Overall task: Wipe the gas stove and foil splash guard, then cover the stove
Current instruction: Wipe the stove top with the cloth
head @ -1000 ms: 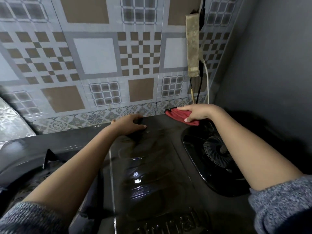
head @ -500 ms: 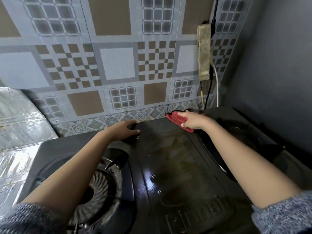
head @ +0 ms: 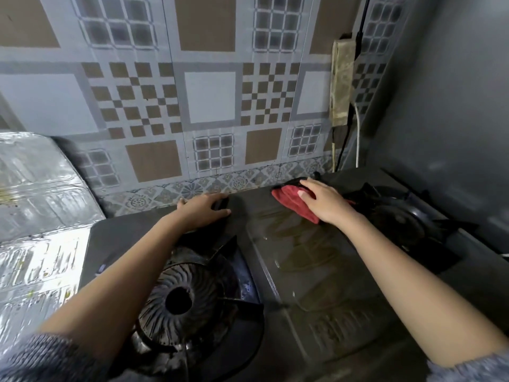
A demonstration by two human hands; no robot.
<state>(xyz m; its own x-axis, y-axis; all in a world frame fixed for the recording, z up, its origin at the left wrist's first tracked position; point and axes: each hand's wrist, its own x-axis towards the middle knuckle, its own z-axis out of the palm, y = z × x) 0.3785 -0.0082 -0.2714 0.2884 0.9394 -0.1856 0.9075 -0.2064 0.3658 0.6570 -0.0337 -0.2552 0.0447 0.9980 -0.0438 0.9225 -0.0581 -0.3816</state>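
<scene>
A black two-burner gas stove (head: pixel 311 271) fills the lower frame, its glossy middle panel streaked with wet marks. My right hand (head: pixel 325 202) lies flat on a red cloth (head: pixel 292 199), pressing it onto the stove's back middle. My left hand (head: pixel 201 212) rests on the back edge of the stove, fingers curled over a dark prong of the left pan support. The left burner (head: pixel 179 301) sits under my left forearm. The right burner (head: pixel 399 216) lies beyond my right wrist. The crinkled foil splash guard (head: pixel 35 216) stands at the far left.
A patterned tile wall (head: pixel 209 97) rises straight behind the stove. A grimy power strip (head: pixel 343 84) with cables hangs on it near the right corner. A plain grey wall (head: pixel 454 106) closes off the right side.
The view has pulled back and swung left, bringing the left burner and foil guard into sight. My right hand has slid the red cloth slightly toward me across the stove top. My left hand stays at the back edge.
</scene>
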